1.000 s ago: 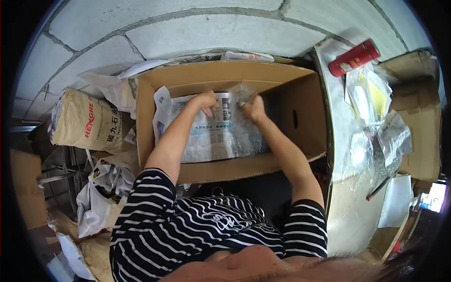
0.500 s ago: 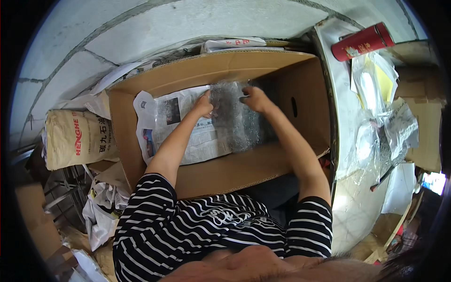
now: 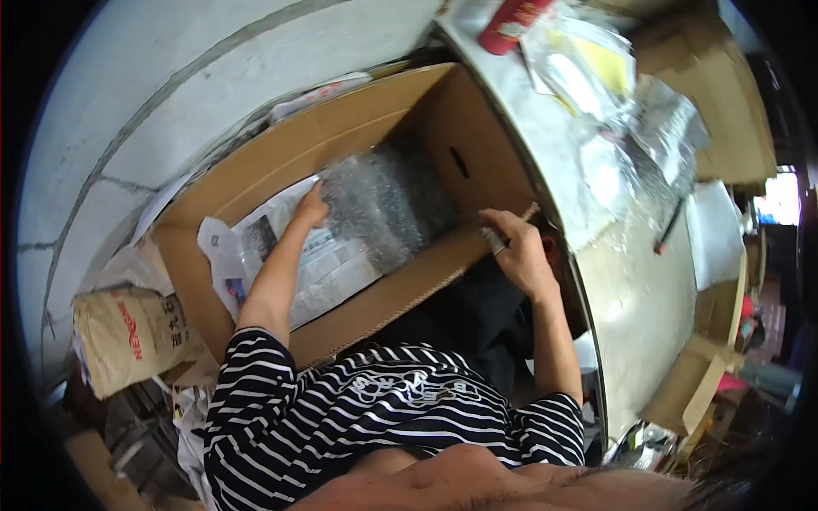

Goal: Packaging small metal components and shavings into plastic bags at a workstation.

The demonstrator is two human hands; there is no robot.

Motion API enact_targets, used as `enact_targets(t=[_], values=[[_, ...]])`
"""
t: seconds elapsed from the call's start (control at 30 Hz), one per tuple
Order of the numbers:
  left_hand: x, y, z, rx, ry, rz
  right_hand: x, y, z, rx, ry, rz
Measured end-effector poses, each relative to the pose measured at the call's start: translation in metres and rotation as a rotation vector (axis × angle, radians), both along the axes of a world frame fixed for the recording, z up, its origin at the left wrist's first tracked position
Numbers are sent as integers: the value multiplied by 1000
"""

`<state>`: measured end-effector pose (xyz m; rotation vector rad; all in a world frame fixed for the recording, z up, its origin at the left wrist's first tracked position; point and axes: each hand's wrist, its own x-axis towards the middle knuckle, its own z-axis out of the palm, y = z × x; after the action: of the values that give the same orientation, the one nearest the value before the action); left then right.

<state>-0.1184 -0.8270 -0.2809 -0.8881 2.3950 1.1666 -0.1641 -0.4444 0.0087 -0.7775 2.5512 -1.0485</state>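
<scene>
A deep cardboard box (image 3: pixel 341 132) lies tilted across the view in front of me. Inside it, printed newspaper sheets (image 3: pixel 336 281) cover the left part of the bottom. Clear bubble wrap (image 3: pixel 375 204) covers the middle and right part, overlapping the paper. My left hand (image 3: pixel 313 209) reaches into the box, its index finger stretched out against the wrap's left edge and the other fingers bent. Over the box's near right corner is my right hand (image 3: pixel 521 255), fingers bent but apart. A small pale mark or thing shows at its fingers; I cannot make it out.
A table (image 3: pixel 630 332) stands to the right, bearing a red flask (image 3: pixel 515 24), crumpled clear plastic (image 3: pixel 613 162) and a dark slim tool (image 3: pixel 671 226). A brown paper sack (image 3: pixel 128 341) stands left of the box. A block wall (image 3: pixel 170 94) rises behind it.
My right hand has left the bubble wrap and moved toward me to the box's near right corner. My left hand stays at the wrap's edge. The view has turned to the right.
</scene>
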Motion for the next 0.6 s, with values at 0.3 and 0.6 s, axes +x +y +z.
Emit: enact_targets(t=[0.3, 0.6], values=[[-8, -36, -18, -283, 141, -261, 89, 67, 19, 150, 323, -37], [-49, -4, 87, 64, 42, -300, 180, 211, 42, 258, 165, -249]])
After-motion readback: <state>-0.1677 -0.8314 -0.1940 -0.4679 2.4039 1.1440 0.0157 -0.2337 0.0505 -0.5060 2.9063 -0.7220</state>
